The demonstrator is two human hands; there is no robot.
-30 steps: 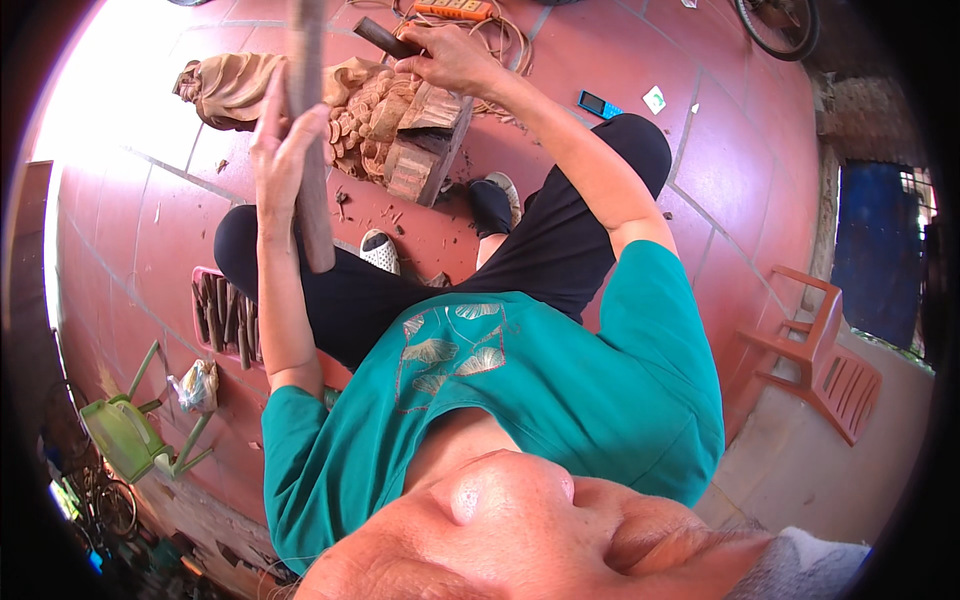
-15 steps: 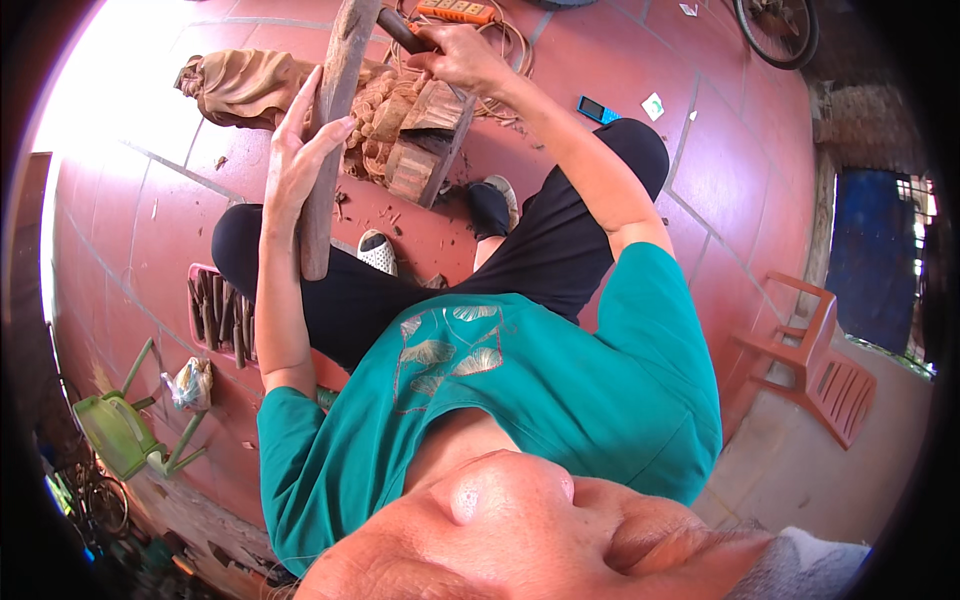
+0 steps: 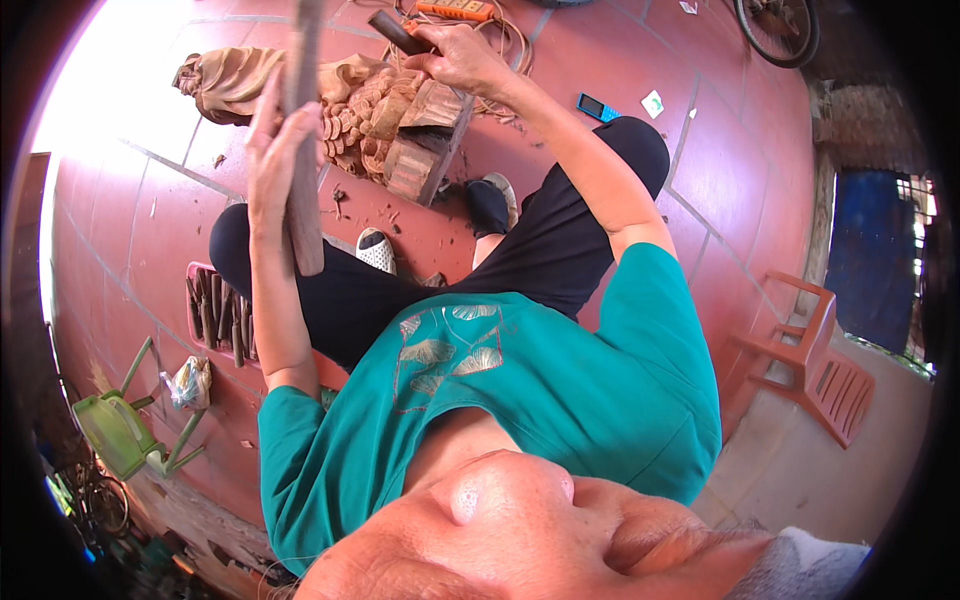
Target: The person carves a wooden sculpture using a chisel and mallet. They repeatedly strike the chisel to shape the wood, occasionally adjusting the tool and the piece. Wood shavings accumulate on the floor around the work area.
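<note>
My left hand (image 3: 275,165) is closed round a long wooden club (image 3: 305,215), held upright in the view, its upper end blurred. In my right hand (image 3: 462,62) is a chisel, with its dark round handle (image 3: 395,32) sticking out to the upper left; the blade is hidden. Below both hands lies a wood carving (image 3: 375,120) on its side, with draped folds at the left, rounded scale-like shapes in the middle and a blocky base at the right. The club stands apart from the chisel and overlaps the carving in view.
By my left knee sits a pink tray (image 3: 192,310) of several chisel-like tools. Left of it are a green plastic stool (image 3: 115,435) and a plastic bag (image 3: 190,383). A blue phone (image 3: 597,108), an orange power strip (image 3: 455,10), a wheel (image 3: 780,30) and a red-brown chair (image 3: 810,370) are around. Chips litter the floor.
My left hand has swung the club leftward, away from the chisel handle it was touching or overlapping. The right hand and carving have barely moved.
</note>
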